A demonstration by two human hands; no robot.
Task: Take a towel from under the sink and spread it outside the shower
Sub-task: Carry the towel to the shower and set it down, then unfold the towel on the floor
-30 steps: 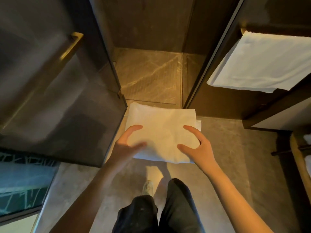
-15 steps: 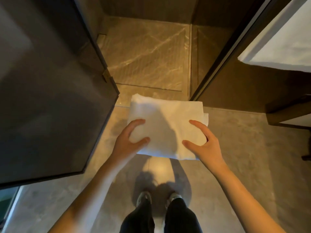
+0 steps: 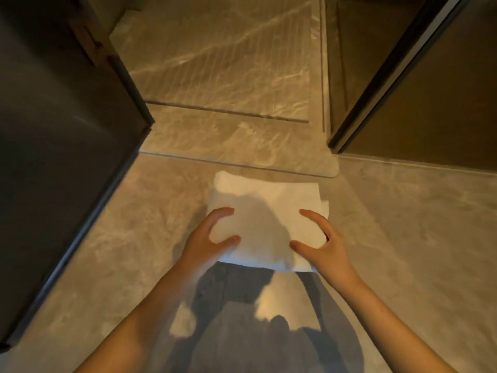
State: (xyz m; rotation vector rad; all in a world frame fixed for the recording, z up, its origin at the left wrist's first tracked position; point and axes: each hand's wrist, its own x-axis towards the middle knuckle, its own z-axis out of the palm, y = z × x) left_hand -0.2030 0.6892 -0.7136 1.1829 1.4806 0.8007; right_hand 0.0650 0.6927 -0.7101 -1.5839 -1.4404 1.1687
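Note:
A folded white towel (image 3: 265,211) is held flat between both hands, low over the grey stone floor just in front of the shower threshold. My left hand (image 3: 207,243) grips its left edge, thumb on top and fingers underneath. My right hand (image 3: 321,243) grips its right edge the same way. The towel is still folded into a thick square. Whether its underside touches the floor is hidden.
The dark glass shower door (image 3: 61,135) stands open at the left. The marbled shower floor (image 3: 223,63) lies ahead beyond a raised sill (image 3: 242,146). A dark fixed panel and frame (image 3: 382,76) borders the opening on the right. My shadow falls on the floor (image 3: 403,238) below.
The view has dropped lower and closer to the floor. Both hands have carried the folded towel down toward the floor in front of the shower sill; the hanging towel at right has left view.

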